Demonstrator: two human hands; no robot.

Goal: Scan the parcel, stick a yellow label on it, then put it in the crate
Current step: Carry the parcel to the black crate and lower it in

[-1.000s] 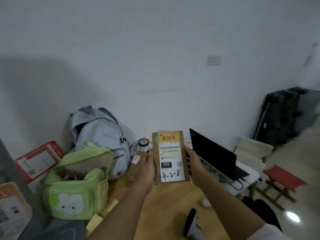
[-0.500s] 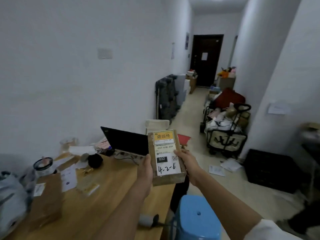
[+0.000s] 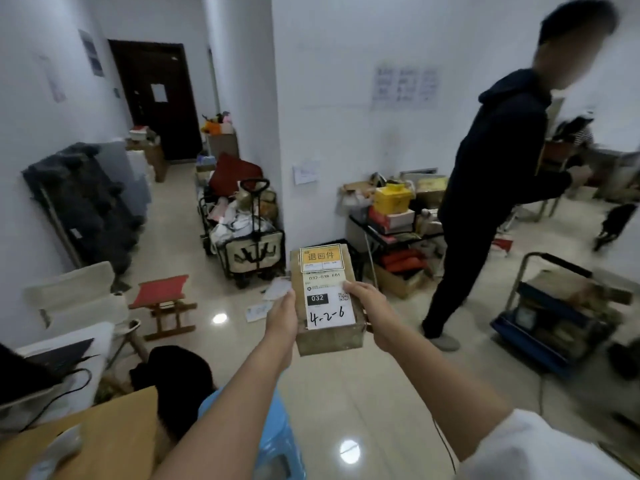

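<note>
Both hands hold the brown parcel [image 3: 327, 306] out in front, above the tiled floor [image 3: 346, 393]. The left hand [image 3: 282, 315] clasps its left edge, the right hand [image 3: 370, 311] its right edge, thumb on the white label [image 3: 329, 303]. A yellow label [image 3: 321, 257] sits at the top.

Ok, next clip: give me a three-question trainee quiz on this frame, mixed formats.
1. True or false: the yellow label is already stuck on the parcel.
2. Which hands hold the parcel? A) left hand only B) right hand only C) both
3. Fill in: the handwritten code on the white label reads ____.

Key: 1 true. 2 C, one hand on each side. 3 4-2-6.
</note>
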